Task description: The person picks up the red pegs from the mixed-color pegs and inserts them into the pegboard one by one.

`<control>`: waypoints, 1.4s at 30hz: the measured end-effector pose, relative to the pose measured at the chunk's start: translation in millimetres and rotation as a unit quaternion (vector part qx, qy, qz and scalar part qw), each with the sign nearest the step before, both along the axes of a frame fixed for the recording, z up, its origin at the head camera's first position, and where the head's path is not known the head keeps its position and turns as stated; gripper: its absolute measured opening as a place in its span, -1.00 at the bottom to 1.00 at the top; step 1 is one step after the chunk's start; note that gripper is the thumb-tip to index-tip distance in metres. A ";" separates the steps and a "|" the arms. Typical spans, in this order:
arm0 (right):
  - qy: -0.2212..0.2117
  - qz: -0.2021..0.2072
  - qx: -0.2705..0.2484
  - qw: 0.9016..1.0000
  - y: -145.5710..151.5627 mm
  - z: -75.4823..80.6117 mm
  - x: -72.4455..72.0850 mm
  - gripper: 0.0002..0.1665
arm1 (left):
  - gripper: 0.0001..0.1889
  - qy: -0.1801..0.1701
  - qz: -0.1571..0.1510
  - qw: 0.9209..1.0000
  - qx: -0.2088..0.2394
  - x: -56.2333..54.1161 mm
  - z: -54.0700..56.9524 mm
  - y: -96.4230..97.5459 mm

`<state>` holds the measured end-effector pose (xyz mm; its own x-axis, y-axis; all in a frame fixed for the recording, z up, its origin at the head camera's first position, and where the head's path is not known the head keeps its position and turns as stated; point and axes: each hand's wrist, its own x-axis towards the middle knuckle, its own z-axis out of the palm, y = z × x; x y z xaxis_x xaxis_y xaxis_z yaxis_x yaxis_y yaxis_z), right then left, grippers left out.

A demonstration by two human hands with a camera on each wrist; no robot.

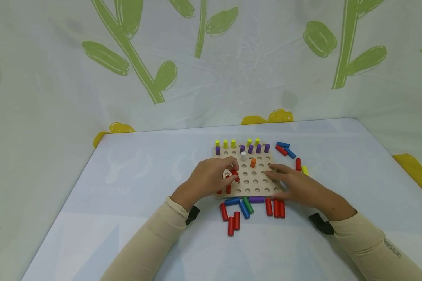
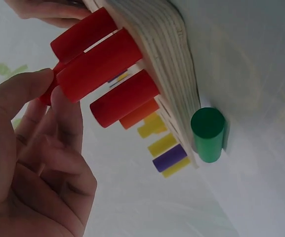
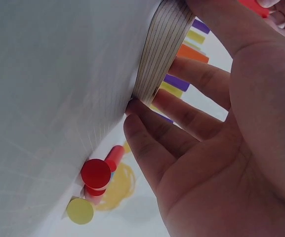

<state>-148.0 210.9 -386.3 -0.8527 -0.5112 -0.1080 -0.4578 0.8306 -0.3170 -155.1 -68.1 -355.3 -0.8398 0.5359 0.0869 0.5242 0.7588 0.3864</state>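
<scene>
A wooden peg board (image 1: 251, 186) lies on the table, with yellow and purple pegs standing in its far rows. One white peg (image 1: 243, 156) and one orange peg (image 1: 253, 163) stand nearer its middle. My left hand (image 1: 211, 177) is over the board's left side and pinches a red peg (image 2: 49, 94) between thumb and fingertip. Beside that peg, several red pegs (image 2: 100, 64) stand in the board. With fingers spread, my right hand (image 3: 216, 143) touches the board's right edge (image 3: 162, 49) and holds no peg. The lower end of the pinched peg is hidden.
Loose red, blue, green and purple pegs lie along the board's near edge, among them a green peg (image 1: 247, 205) and a purple peg (image 1: 256, 200). More loose pegs, including a blue peg (image 1: 283, 144) and a yellow peg (image 1: 304, 170), lie to the right. A leaf-patterned curtain (image 1: 253, 66) hangs behind the table.
</scene>
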 end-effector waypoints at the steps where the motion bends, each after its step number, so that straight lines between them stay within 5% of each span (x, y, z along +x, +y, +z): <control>1: -0.001 -0.001 0.000 1.000 0.1 0.0 -0.1 -0.11 | -0.79 0.000 0.003 1.000 -0.007 -0.4 -0.8 0.6; 20: 0.003 0.000 0.011 1.000 -0.1 0.8 0.5 -0.10 | -0.81 0.042 -0.003 0.999 -0.031 -0.4 -9.5 7.5; 42: -0.006 -0.004 0.010 1.000 -1.1 1.6 -0.1 -0.09 | -0.80 0.037 0.000 0.998 -0.042 2.6 -10.9 9.0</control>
